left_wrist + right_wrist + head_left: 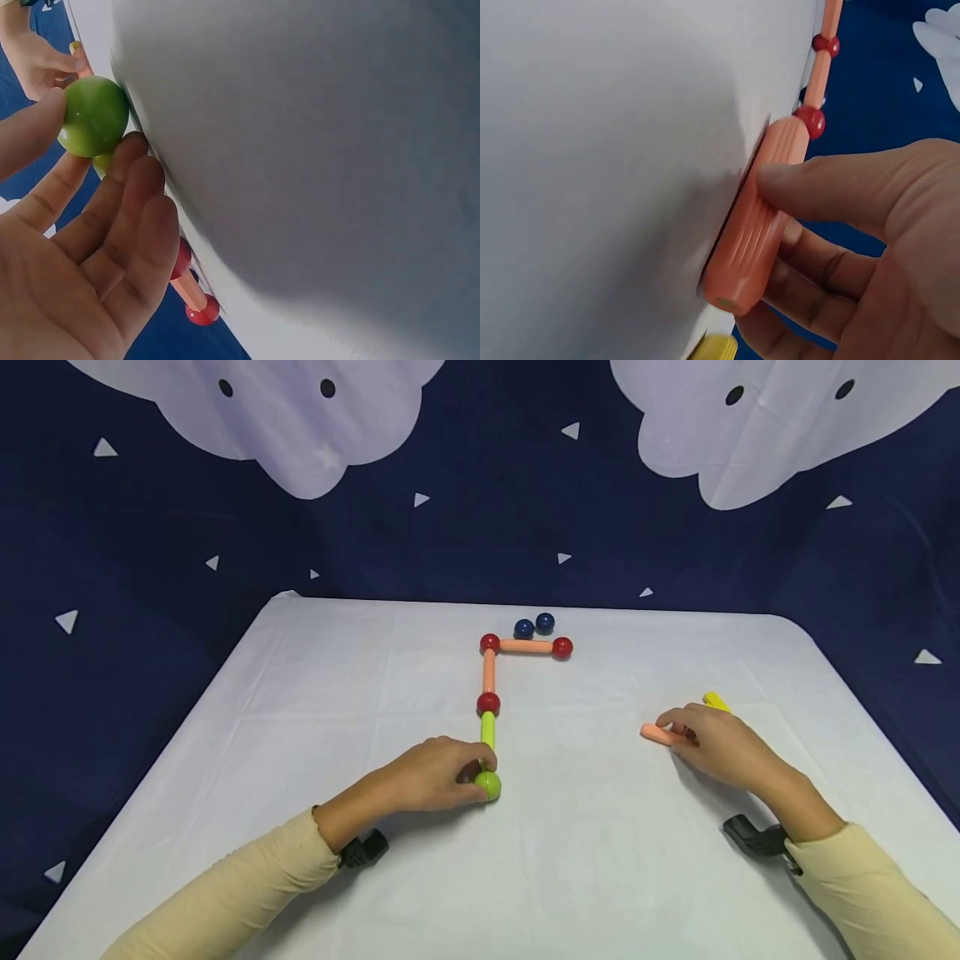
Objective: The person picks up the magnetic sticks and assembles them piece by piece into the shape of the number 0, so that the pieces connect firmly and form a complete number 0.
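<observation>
My left hand [438, 774] pinches a green ball [488, 786] between thumb and fingers. The ball sits at the near end of a lime-green rod [488, 732], whose lower part the fingers cover. That rod's far end meets a red ball [488, 703]. Farther back, an orange rod [489, 672] links it to a corner red ball [490, 644], and another orange rod [527, 646] runs right to a third red ball [562, 648]. On the right, my right hand [723, 745] grips a loose, ridged orange rod [754, 225], thumb on top, close to the tabletop.
Just behind my right hand lies a yellow rod [716, 701], partly hidden. Two dark blue balls [524, 629] rest at the back beside the horizontal rod. A white cloth covers the table [360, 677], and a navy curtain [480, 535] with clouds hangs behind it.
</observation>
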A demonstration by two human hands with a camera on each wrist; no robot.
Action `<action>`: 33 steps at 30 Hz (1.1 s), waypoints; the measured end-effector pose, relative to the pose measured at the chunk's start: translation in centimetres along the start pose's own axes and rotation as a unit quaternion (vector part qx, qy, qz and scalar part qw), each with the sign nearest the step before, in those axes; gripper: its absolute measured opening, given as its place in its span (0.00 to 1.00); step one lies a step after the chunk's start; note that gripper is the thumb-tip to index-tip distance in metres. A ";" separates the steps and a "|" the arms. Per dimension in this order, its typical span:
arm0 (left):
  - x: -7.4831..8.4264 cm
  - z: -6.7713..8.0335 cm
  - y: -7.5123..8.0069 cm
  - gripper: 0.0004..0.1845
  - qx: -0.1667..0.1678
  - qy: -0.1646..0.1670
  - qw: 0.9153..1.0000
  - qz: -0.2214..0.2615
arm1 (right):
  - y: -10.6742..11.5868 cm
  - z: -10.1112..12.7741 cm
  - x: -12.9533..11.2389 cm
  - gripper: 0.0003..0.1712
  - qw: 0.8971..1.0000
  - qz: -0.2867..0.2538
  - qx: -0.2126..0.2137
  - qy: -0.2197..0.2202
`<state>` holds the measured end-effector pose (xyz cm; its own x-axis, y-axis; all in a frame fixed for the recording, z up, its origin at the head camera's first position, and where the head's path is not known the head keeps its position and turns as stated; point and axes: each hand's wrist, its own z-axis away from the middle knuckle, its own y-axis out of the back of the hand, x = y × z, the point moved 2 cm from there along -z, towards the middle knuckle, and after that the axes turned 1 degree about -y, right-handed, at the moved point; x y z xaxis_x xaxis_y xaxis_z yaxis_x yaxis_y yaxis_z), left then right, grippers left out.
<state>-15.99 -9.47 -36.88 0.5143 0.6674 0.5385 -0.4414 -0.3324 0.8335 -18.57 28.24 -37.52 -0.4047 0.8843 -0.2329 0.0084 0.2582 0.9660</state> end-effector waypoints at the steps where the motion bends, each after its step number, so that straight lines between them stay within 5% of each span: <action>1: 0.0 0.0 0.1 0.11 0.000 0.002 1.000 0.002 | 0.0 -0.2 -0.3 0.13 1.000 -0.003 -0.001 0.006; 13: 0.1 -0.2 -0.1 0.11 -0.010 0.003 1.000 0.016 | -0.4 -2.0 -3.9 0.17 0.994 -0.075 -0.062 0.052; 23: 0.4 -0.4 -0.1 0.11 -0.011 0.007 1.000 0.010 | -0.7 -3.3 -8.9 0.17 0.975 -0.117 -0.102 0.160; 33: 0.4 -0.4 0.0 0.11 -0.016 0.010 1.000 0.019 | -1.8 -4.0 -12.0 0.14 0.960 -0.124 -0.119 0.222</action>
<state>-16.09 -8.94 -36.72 0.4825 0.6671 0.5676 -0.4843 -0.3367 0.8075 -17.39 15.64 -36.05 -0.7174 0.5403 -0.4399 -0.3269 0.2965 0.8973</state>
